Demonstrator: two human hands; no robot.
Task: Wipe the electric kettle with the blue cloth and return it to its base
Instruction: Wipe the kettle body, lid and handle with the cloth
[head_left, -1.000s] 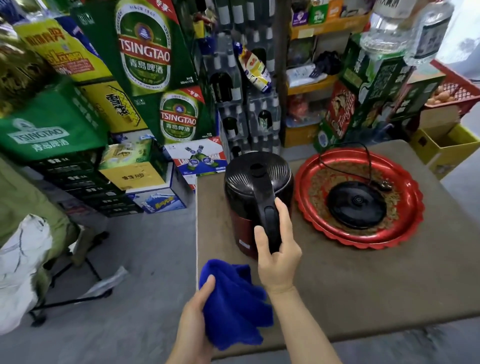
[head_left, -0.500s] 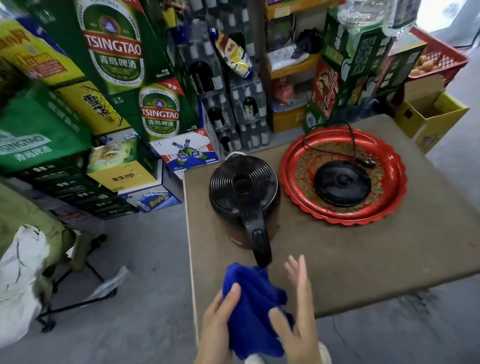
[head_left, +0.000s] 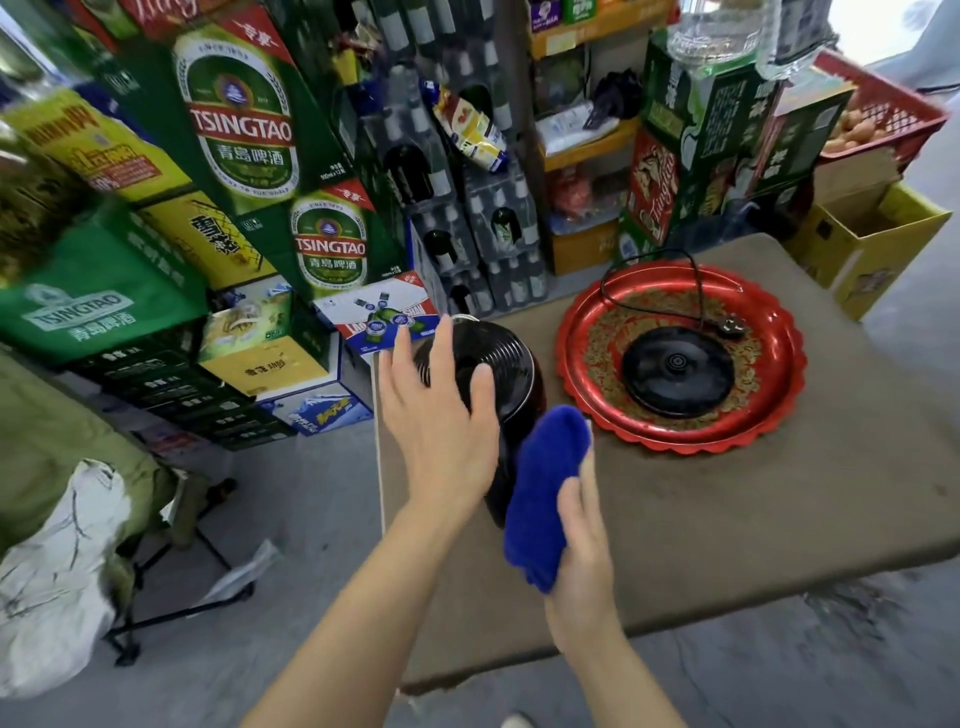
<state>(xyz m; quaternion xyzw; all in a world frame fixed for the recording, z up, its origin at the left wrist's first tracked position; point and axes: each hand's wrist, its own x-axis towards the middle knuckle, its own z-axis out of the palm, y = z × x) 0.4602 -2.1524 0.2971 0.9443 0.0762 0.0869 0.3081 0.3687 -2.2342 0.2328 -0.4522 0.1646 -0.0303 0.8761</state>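
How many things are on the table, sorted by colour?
Black: 2, the round black ribbed-lid electric kettle and the flat round black kettle base with its cord.
Red: 1, the scalloped red metal tray under the base.
Blue: 1, the soft blue cloth, held in the right hand against the kettle.
Total: 4.

Bright daylight from upper right; edges warped, slightly blurred.

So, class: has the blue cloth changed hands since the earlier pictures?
Yes. The blue cloth has passed from the left hand to the right hand, ending up closer to the red tray, against the kettle.
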